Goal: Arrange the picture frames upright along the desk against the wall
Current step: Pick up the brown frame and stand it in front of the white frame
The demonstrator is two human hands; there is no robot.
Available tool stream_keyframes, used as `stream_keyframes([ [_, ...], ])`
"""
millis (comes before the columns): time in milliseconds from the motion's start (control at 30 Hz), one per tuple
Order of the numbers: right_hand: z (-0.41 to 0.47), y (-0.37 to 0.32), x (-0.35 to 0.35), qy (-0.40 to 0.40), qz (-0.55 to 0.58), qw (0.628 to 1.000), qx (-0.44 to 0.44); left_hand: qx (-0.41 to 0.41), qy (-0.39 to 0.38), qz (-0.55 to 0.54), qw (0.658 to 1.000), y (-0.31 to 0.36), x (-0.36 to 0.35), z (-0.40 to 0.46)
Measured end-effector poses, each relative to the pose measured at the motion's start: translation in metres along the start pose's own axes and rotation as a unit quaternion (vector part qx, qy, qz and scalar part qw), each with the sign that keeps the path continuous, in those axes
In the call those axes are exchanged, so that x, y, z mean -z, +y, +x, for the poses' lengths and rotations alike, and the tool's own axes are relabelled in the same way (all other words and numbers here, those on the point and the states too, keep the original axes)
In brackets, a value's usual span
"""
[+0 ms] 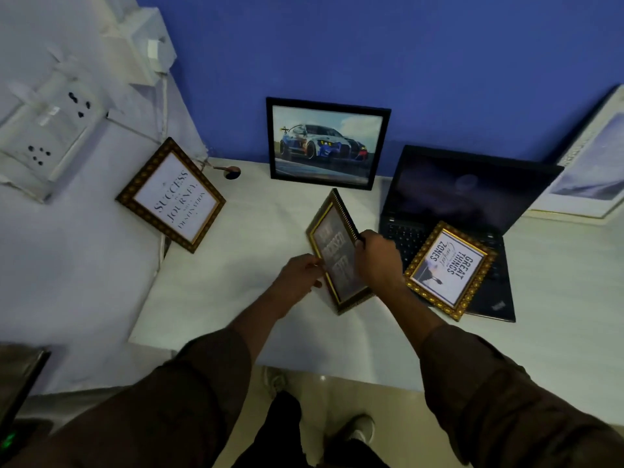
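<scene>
Both hands hold a dark gold-trimmed picture frame (334, 255) tilted above the middle of the white desk (236, 271). My left hand (299, 276) grips its left edge and my right hand (378, 256) grips its right edge. A black-framed car picture (326, 143) stands upright against the blue wall. A gold frame reading "Success is a journey" (172, 195) leans against the white side wall at the left. Another gold frame reading "Great things" (450, 268) lies on the laptop's keyboard.
An open black laptop (472, 197) sits at the right of the desk. A large white-framed picture (594, 163) leans at the far right. Wall sockets (50, 130) are on the left wall. A cable hole (232, 172) is near the desk's back left corner.
</scene>
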State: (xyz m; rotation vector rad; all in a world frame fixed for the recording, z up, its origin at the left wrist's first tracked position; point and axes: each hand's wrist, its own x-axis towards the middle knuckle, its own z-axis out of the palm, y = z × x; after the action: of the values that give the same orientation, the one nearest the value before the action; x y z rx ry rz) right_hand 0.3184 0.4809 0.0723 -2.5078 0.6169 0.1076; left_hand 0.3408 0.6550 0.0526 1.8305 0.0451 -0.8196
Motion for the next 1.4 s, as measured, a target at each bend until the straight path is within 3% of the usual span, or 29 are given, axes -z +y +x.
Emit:
stream_keyframes([
  [200,-0.028,0.066,0.046,0.005,0.113,0.994,-0.004,0.081,0.100,-0.031,0.991,-0.015,-0.044,-0.005],
  [300,-0.037,0.098,0.074,0.021,0.193,0.981,0.006,0.105,0.101,-0.033,0.989,-0.004,-0.072,-0.009],
  [433,-0.049,0.145,0.123,0.060,0.332,0.941,-0.005,0.064,0.050,-0.041,0.996,0.038,-0.124,-0.014],
  [600,-0.053,0.198,0.172,0.115,0.423,0.896,-0.072,-0.014,0.000,-0.116,0.993,0.098,-0.183,-0.005],
  [767,-0.065,0.245,0.215,0.151,0.470,0.865,-0.092,0.021,-0.100,-0.299,0.949,0.144,-0.240,0.012],
  [867,-0.065,0.272,0.234,0.185,0.480,0.850,-0.115,0.059,-0.200,-0.311,0.927,0.169,-0.271,0.029],
  [1033,-0.059,0.310,0.257,0.226,0.492,0.830,-0.131,0.082,-0.280,-0.303,0.907,0.201,-0.311,0.051],
  [1200,-0.050,0.339,0.261,0.236,0.482,0.837,-0.109,0.052,-0.293,-0.244,0.923,0.223,-0.347,0.064],
  [1400,-0.022,0.408,0.273,0.198,0.392,0.896,-0.072,0.069,-0.223,-0.212,0.949,0.229,-0.398,0.098],
])
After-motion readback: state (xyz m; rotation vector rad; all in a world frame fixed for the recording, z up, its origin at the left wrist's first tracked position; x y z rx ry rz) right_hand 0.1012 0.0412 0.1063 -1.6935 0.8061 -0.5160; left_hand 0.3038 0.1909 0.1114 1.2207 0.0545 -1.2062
